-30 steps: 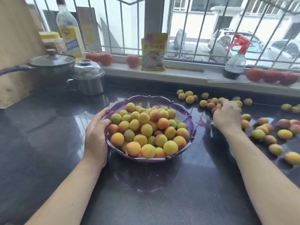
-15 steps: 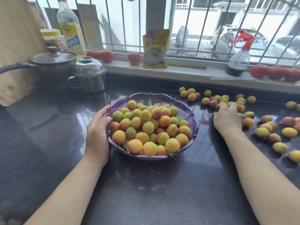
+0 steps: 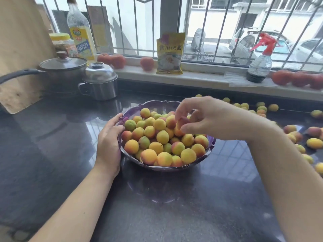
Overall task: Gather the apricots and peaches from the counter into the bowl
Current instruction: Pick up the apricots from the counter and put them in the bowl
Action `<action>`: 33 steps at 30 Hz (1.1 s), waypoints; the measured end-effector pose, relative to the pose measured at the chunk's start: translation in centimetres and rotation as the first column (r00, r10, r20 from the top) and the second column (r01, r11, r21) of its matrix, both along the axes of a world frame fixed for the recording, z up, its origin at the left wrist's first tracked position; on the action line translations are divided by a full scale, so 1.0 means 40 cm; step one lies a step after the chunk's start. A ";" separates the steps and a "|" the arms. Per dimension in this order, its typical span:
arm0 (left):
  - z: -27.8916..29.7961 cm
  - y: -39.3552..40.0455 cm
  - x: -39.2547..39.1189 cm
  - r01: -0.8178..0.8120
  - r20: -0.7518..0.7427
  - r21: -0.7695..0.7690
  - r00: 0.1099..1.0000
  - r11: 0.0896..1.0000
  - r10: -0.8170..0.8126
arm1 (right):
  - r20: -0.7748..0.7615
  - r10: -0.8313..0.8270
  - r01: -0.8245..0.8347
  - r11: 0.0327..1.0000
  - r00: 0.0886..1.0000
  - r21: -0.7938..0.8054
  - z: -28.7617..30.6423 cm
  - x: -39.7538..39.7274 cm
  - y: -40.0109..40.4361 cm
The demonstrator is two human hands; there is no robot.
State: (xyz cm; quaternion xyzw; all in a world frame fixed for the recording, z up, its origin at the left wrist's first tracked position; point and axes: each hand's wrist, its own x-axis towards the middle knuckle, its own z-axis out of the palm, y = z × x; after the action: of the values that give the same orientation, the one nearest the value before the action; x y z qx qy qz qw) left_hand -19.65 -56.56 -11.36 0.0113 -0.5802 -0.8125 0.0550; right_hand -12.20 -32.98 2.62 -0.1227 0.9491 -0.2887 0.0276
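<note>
Right hand (image 3: 208,117) moved over bowl (image 3: 167,167), pinching one fruit (image 3: 182,121).

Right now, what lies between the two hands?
In the head view, the purple bowl heaped with fruit lies between the left hand and the right hand.

Both forearms bare, no sleeves (to frame edge); no rings/watch/gloves visible.
</note>
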 end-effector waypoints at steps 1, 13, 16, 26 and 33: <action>0.001 0.000 0.001 0.000 0.000 -0.002 1.000 1.000 0.000 | -0.004 0.002 -0.002 0.995 1.000 0.104 -0.010 -0.003 -0.018; 0.001 -0.004 0.001 0.009 -0.006 -0.023 1.000 1.000 -0.009 | -0.188 0.035 0.038 0.928 0.982 0.370 -0.080 -0.024 -0.076; -0.003 -0.005 -0.002 0.010 -0.008 -0.035 1.000 0.999 -0.010 | -0.173 -0.021 0.063 0.968 0.985 0.242 -0.039 -0.011 -0.040; 0.022 -0.004 -0.004 0.090 0.041 -0.073 0.995 0.993 -0.087 | -0.317 -0.706 0.745 0.667 0.634 0.004 -0.274 0.102 0.309; 0.080 0.027 -0.068 0.400 0.207 -0.083 0.903 0.913 -0.377 | -0.415 -0.730 0.834 0.525 0.543 0.169 -0.350 0.108 0.343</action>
State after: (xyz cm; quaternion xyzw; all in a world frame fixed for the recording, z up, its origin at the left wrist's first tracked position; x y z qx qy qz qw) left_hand -22.38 -55.47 -8.15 -0.0319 -0.6223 -0.7651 -0.1623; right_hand -7.87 -19.24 -11.36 0.2877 0.9275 -0.0755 -0.2266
